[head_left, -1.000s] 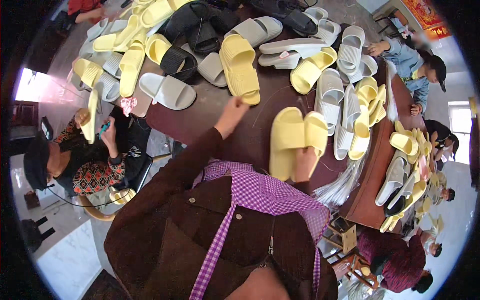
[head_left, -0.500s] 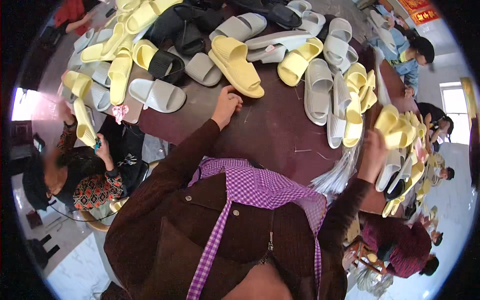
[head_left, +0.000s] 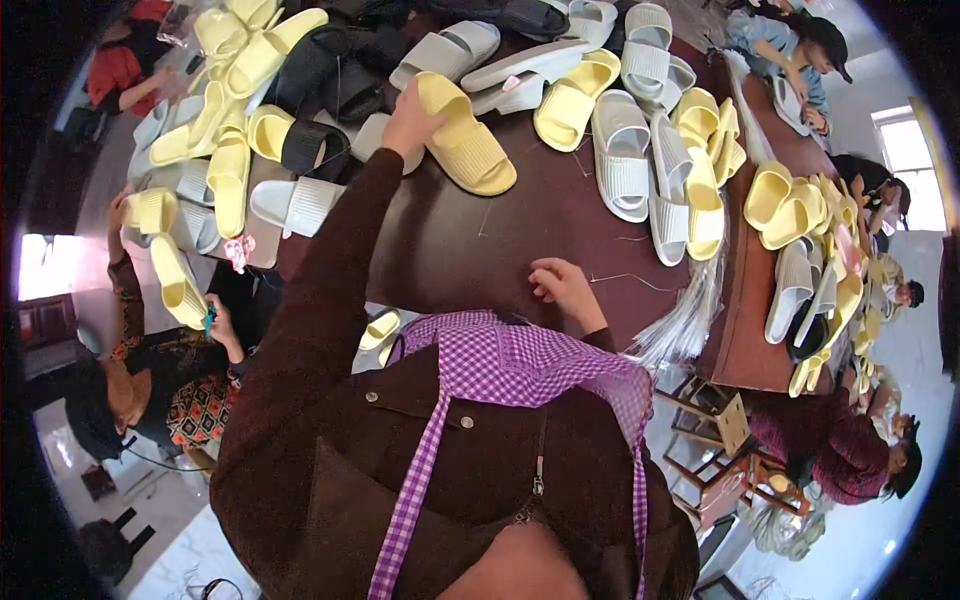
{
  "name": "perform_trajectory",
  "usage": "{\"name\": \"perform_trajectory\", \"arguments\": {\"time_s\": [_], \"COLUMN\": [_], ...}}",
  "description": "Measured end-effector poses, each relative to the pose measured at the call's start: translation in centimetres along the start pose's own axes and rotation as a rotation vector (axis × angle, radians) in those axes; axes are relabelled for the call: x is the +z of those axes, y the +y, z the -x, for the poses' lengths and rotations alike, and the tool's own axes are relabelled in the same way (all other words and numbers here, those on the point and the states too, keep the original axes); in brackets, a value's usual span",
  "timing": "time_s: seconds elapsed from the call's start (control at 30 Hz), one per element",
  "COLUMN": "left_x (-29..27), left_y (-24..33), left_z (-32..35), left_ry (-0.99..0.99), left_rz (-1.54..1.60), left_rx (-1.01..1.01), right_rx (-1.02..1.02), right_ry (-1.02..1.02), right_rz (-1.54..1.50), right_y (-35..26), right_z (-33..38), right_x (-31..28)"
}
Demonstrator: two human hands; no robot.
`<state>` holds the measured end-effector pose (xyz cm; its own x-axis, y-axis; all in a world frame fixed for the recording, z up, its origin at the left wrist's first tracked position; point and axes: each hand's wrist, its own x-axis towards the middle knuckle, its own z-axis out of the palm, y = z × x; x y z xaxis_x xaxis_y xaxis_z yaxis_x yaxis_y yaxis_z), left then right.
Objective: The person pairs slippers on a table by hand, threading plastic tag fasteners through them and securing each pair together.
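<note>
- Left hand [head_left: 412, 120]: its fingers rest against the heel-end edge of a yellow slipper [head_left: 475, 160]; whether they are closed on it or only laid against it, I cannot tell, since some fingertips are hidden.
- Right hand [head_left: 565, 288]: loosely curled, holding nothing; it hovers over or rests upon the table's near part, just in from the checked apron [head_left: 500, 350].
- The yellow slipper lies sole down on the dark red table [head_left: 430, 250], ahead of the person, heel end away and toe pointing nearer and to the right; for a sound hold, the thick sole edge seems better than the soft strap, fingers beneath and thumb above.
- A grey slipper [head_left: 375, 137] sits beyond the left wrist, partly covered by it; keeping the wrist high should avoid nudging it.
- A loose thread [head_left: 622, 278] runs just right of the right hand; best kept off the fingers, as it could cling or snag.
- Farther right, a bundle of clear strands [head_left: 690, 315] hangs by the table edge; the right sleeve had better pass wide of it.
- Beyond, a ribbed grey slipper [head_left: 622, 160] and another yellow one [head_left: 568, 105] lie near; a low, unhurried reach should leave them undisturbed.
</note>
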<state>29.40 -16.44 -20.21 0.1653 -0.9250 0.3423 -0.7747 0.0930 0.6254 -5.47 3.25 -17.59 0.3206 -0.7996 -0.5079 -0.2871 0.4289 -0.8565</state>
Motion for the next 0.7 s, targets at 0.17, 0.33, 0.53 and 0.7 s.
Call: {"name": "perform_trajectory", "arguments": {"time_s": [0.17,0.33,0.53,0.7], "left_x": [0.8,1.0,3.3,1.9], "left_y": [2.4,3.1,8.7,13.0], "left_z": [0.3,2.4,10.9,12.4], "left_ry": [-0.309,-0.39,-0.203,-0.282], "left_rz": [-0.135,-0.174,0.228,0.605], "left_rx": [-0.216,-0.139,-0.151,-0.338], "right_rx": [0.007,0.013,-0.063,-0.126], "right_ry": [0.123,0.223,0.528,0.681], "right_rz": [-0.143,-0.239,-0.394,-0.37], "right_y": [0.5,1.0,0.8,-1.1], "right_z": [1.2,0.7,-1.1,1.3], "right_x": [-1.0,-0.4,-0.4,-2.1]}}
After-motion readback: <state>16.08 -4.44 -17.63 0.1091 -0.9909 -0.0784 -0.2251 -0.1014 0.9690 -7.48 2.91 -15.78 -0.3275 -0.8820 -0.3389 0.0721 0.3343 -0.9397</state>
